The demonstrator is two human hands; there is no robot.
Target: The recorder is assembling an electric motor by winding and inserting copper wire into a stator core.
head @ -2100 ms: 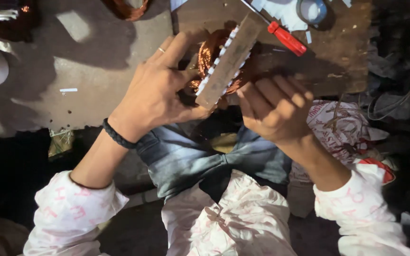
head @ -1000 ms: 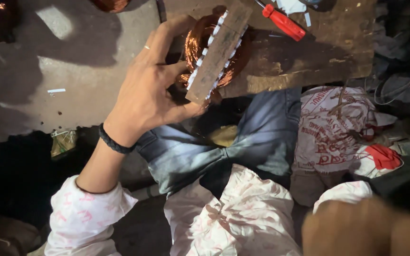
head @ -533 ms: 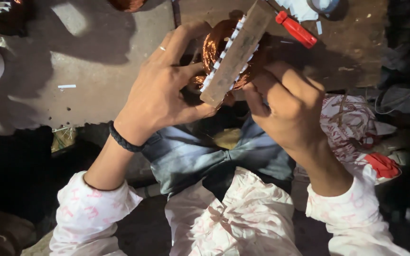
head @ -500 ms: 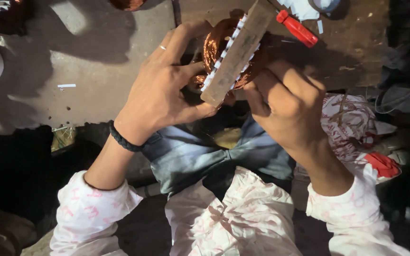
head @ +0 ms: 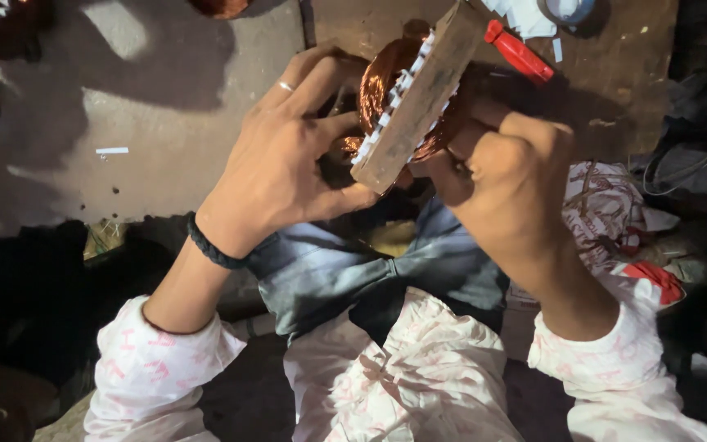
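The left hand [head: 284, 168] and right hand [head: 505, 176] clasp, from either side, a round coil of shiny copper wire [head: 386, 90] fitted with a grey ridged metal block [head: 415, 94], held between them above the near edge of the brown worktop [head: 615, 90].

Two hands, the left hand [head: 288, 176] and the right hand [head: 509, 176]. One copper coil [head: 382, 82], one wooden block [head: 419, 94], one red-handled tool [head: 519, 53], one black wristband [head: 210, 247], one ring [head: 286, 86].
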